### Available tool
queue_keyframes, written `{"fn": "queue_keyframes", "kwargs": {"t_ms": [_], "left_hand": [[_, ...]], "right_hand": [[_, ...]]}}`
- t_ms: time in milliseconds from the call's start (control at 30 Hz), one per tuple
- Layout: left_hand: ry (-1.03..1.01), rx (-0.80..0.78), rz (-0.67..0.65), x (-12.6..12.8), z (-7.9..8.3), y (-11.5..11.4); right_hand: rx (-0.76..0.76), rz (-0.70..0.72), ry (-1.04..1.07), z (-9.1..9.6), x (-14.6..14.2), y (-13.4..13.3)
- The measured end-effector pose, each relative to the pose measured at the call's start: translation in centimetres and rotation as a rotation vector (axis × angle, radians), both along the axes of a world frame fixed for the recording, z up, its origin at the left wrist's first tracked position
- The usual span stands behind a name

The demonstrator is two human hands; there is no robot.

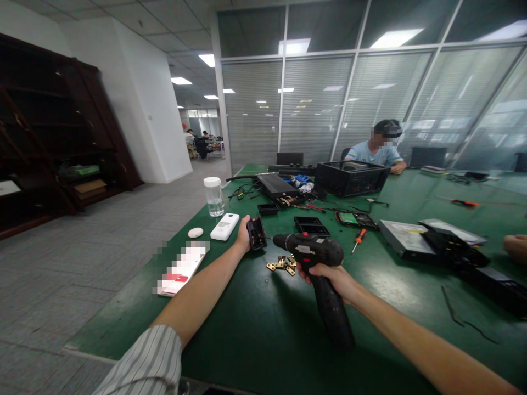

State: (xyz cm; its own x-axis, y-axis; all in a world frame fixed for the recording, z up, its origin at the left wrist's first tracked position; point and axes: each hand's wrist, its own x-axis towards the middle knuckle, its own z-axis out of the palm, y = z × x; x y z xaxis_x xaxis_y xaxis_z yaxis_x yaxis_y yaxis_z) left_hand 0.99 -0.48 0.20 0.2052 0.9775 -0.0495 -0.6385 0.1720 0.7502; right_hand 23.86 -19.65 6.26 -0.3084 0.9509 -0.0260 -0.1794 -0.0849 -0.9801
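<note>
My left hand [244, 235] is closed around the side of a small black plastic box [257, 235], tilted so that its open inside with brassy metal parts shows. A black cordless drill [309, 249] is in my right hand [329, 278], fingers wrapped round its grip below the red trigger. The drill's chuck points left at the box; whether the bit touches it I cannot tell. Beneath the drill's nose lies a small pile of brass pieces with holes [282, 264] on the green table [263, 340]. Another black box with compartments [312, 226] lies just behind.
At left are a white-lidded jar [213, 197], a white device [224, 226] and a round white case [195, 232]. An orange screwdriver [359, 240], metal drives [405, 240] and a black computer case [352, 178] lie right and behind. A person [374, 148] sits across; another hand [515, 248] rests at far right.
</note>
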Motion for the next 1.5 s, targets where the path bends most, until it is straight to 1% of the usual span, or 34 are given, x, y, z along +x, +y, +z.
{"fn": "queue_keyframes", "kwargs": {"t_ms": [233, 367, 567, 733, 900, 1033, 1200, 1267, 1500], "left_hand": [[0.043, -0.01, 0.003, 0.2, 0.2, -0.3], [0.072, -0.016, -0.014, 0.2, 0.1, -0.2], [0.104, 0.003, -0.026, 0.2, 0.0, 0.0], [0.054, -0.033, -0.007, 0.4, 0.1, -0.1], [0.036, -0.018, 0.005, 0.3, 0.0, -0.2], [0.018, -0.005, -0.003, 0.3, 0.1, -0.3], [0.013, -0.008, 0.026, 0.2, 0.3, -0.2], [0.001, -0.008, 0.019, 0.1, 0.2, -0.1], [-0.003, -0.021, -0.011, 0.0, 0.4, -0.2]], "right_hand": [[0.099, 0.077, -0.143, 0.2, 0.1, 0.2], [0.117, 0.082, -0.224, 0.4, -0.1, 0.5], [0.135, 0.082, -0.285, 0.1, -0.2, 0.7], [0.143, 0.087, -0.299, -0.2, -0.1, 0.9], [0.149, 0.085, -0.349, 0.0, -0.1, 0.7], [0.177, 0.094, -0.337, 0.4, -0.2, 0.4], [0.155, 0.065, -0.369, 0.7, 0.3, -0.3], [0.158, 0.061, -0.373, 0.7, 0.7, -0.8], [0.091, 0.046, -0.296, 0.6, 2.5, -3.1]]}}
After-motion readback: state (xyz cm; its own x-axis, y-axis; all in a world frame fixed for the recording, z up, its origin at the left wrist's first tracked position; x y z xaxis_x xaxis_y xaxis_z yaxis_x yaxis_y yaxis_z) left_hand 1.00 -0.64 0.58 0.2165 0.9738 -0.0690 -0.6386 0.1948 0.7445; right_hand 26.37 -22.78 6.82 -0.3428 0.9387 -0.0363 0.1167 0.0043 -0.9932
